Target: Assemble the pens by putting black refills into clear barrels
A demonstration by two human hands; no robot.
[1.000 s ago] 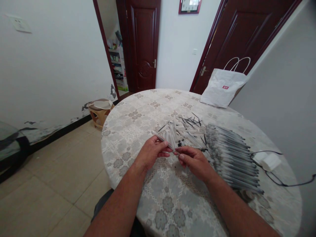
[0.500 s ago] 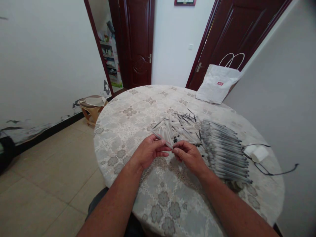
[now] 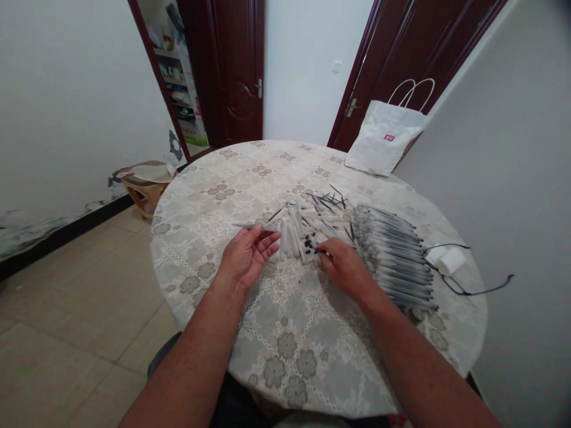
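My left hand (image 3: 250, 254) pinches a slim clear pen barrel (image 3: 270, 228) between thumb and forefinger, its other fingers loosely curled. The barrel lies nearly level over the table. My right hand (image 3: 344, 264) has its fingertips pressed together at a little group of small black plugs (image 3: 308, 242); whatever is in the pinch is too small to make out. Loose clear pen tubes (image 3: 292, 230) lie between the hands and just beyond them. Farther back are thin dark pieces (image 3: 333, 201), like pen refills or tips. To the right of my right hand, many grey pens (image 3: 404, 258) are stacked in a row.
A patterned cloth covers the round table (image 3: 285, 351). Black-framed glasses (image 3: 466, 292) and a crumpled white tissue (image 3: 448, 260) lie at the right. A white paper bag (image 3: 386, 139) stands at the back right. Beyond the left edge is a wooden stool (image 3: 147, 184).
My hands have parted. The left moved leftward with the pen barrel; the right let go of the barrel's end and reached to the black plugs. The whole view shifted slightly.
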